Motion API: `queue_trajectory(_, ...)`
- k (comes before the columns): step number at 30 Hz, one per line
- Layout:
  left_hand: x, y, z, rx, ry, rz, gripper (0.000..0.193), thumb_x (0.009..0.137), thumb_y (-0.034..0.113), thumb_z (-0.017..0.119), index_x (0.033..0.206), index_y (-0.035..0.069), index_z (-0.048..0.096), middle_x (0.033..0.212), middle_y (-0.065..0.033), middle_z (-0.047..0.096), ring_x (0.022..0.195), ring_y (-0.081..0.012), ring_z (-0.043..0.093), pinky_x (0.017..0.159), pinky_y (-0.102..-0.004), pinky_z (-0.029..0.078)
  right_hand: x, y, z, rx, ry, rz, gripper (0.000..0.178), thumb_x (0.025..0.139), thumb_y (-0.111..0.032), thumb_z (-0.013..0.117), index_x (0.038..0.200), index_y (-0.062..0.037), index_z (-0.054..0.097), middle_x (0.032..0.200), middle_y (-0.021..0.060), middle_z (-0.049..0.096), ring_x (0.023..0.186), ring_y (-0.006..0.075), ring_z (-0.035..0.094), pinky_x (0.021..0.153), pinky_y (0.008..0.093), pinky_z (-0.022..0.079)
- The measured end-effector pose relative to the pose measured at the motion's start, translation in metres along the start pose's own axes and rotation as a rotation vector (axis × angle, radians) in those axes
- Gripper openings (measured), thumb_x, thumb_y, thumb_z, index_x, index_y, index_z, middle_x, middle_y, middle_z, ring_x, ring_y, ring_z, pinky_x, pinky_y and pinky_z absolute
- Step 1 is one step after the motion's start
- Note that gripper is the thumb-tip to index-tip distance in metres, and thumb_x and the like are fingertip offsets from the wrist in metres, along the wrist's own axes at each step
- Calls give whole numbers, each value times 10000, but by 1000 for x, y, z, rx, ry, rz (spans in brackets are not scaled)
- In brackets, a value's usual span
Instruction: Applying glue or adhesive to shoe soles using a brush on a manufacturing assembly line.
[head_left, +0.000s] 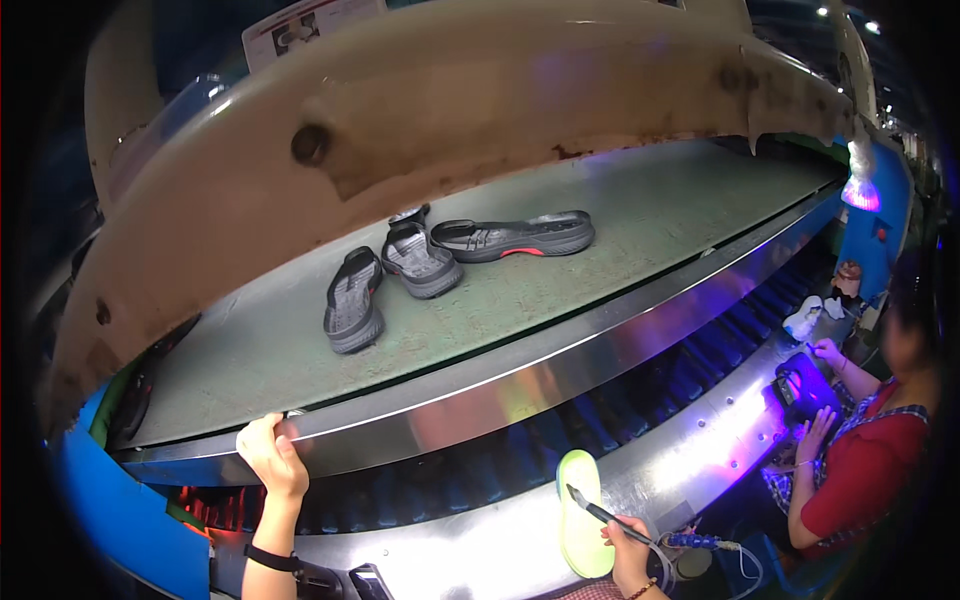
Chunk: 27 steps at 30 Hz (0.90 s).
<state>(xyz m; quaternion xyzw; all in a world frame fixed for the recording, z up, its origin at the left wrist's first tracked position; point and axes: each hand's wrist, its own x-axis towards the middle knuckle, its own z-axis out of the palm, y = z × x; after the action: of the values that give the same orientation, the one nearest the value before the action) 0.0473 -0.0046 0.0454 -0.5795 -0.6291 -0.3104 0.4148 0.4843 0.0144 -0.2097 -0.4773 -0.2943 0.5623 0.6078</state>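
Observation:
A yellow-green shoe sole (582, 530) lies lengthwise on the shiny metal ledge in front of me. My right hand (628, 555) is closed round a dark brush (592, 506), whose tip meets the upper part of that sole. A thin clear tube runs near this hand. Farther left, my left hand (272, 455) is raised to the conveyor's metal rail (400, 425), its fingers curled over the top edge. Beyond the rail, several dark grey shoe soles (352, 305) rest on the green conveyor belt (480, 310); one has a red patch on its side.
A beige machine hood (430, 110) arches over the belt. Dark rollers (520, 460) fill the gap between rail and ledge. At the right, a person in red (865, 465) handles a dark shoe piece under purple light. A blue coiled hose (692, 541) lies beside my right hand.

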Motion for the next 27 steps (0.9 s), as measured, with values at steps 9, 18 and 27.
queue_trajectory(9,144,47,57,140,-514,-252,709,790,555,634,1250,24,545,1222,-220,568,1204,-365,504,1031,-445,384,27,39,-43,-89,-219,184,522,896,-349,637,1360,-149,504,1408,154,455,1315,340,392,1132,540,203)
queue_trajectory(18,203,106,120,32,-1106,-242,1026,822,444,618,1515,177,-90,1288,-281,531,1241,-385,492,1053,-397,374,41,-1,-42,-171,-279,274,448,913,-309,614,1299,-92,546,1308,148,526,1230,292,460,1067,477,292)
queue_trajectory(27,207,122,141,67,-1066,-137,667,808,320,628,1387,102,379,1195,-264,591,1153,-392,551,993,-440,426,43,-11,-52,-218,-320,341,387,930,-270,591,1238,-36,588,1207,142,597,1144,244,528,1002,413,381)
